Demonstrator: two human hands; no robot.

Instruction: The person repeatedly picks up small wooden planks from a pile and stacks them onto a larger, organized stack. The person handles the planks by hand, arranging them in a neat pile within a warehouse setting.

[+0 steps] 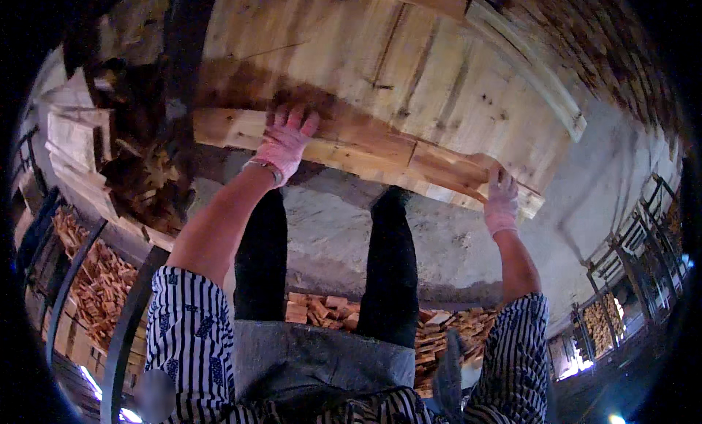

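Note:
A narrow wooden strip (358, 140) lies along the near edge of a broad layer of pale planks (439, 80). My left hand (284, 142), in a light pinkish glove, rests on the left part of the strip with its fingers spread. At the strip's right end, my gloved right hand (502, 202) curls its fingers over the wood. A second short wooden piece (450, 166) meets the strip and runs toward that hand. The undersides of both hands are hidden.
A long loose batten (534, 69) lies along the planks' right side. Boards (77, 142) and dark scrap wood (150, 175) are stacked at the left. Wood pieces fill a metal-framed bin (95, 278) at lower left. Metal racks (636, 241) stand at right, with concrete floor (329, 219) below.

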